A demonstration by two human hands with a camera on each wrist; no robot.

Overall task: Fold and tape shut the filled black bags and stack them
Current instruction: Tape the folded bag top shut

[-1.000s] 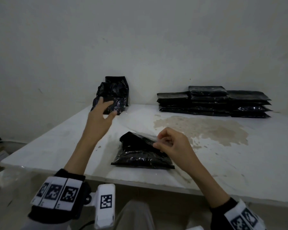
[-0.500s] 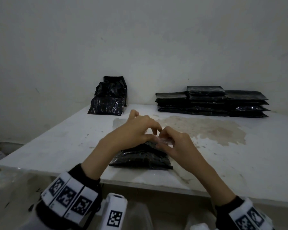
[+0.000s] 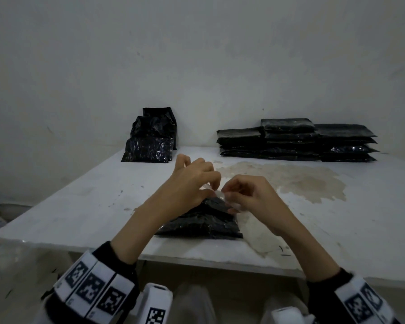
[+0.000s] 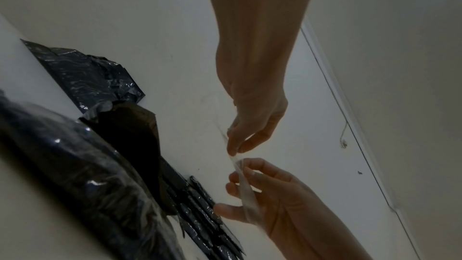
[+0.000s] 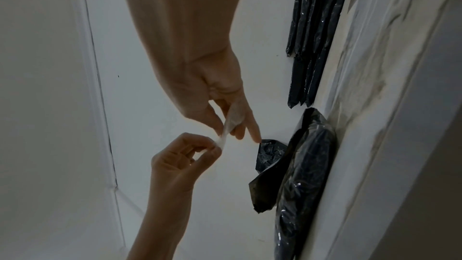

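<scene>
A filled black bag (image 3: 204, 223) lies near the table's front edge, and its top flap (image 5: 265, 191) stands up loose. Just above it my two hands meet. A strip of clear tape (image 3: 218, 194) runs between them. My left hand (image 3: 212, 187) pinches one end of the strip (image 4: 233, 156) with thumb and fingertips. My right hand (image 3: 227, 198) holds the rest, and the tape (image 5: 232, 118) lies along its curled fingers. Neither hand touches the bag (image 4: 75, 165). A stack of flat taped bags (image 3: 295, 141) sits at the back right.
Several untaped filled bags (image 3: 150, 141) lean on the wall at the back left. The white table (image 3: 80, 206) has a brown stain (image 3: 290, 181) right of centre. Its front edge runs just below the bag. A wall closes off the far side.
My left hand has come back from the bags at the back left and joined the right hand above the bag. It now pinches the tape's free end.
</scene>
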